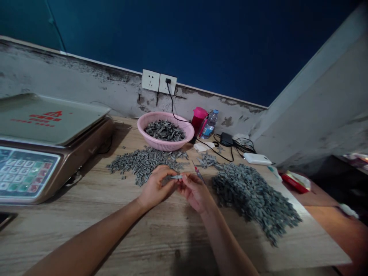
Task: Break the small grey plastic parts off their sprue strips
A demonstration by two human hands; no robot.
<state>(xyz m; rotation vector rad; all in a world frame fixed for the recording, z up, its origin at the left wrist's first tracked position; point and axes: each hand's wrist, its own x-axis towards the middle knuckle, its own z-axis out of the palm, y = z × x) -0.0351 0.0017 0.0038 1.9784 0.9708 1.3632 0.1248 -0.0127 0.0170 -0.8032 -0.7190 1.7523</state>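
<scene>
My left hand (pixel 159 186) pinches one end of a small, flat grey strip (pixel 176 177) between thumb and fingers. The other end is in the closed fingertips of my right hand (pixel 193 191), so both hands meet over the wooden table. Just behind my right hand is a thin pointed tool with a red part (pixel 196 170); it seems to lie on the table. Beyond my left hand spreads a pile of small grey pieces (pixel 143 163). A larger heap of grey pieces (pixel 253 195) lies to the right of my right hand.
A pink basket (pixel 140 132) of grey strips stands at the back, beside a pink-lidded cup (pixel 199 117) and a water bottle (pixel 210 124). On the left is a weighing scale (pixel 71 153). Cables, a black adapter (pixel 226 139) and a white box (pixel 257 158) lie back right.
</scene>
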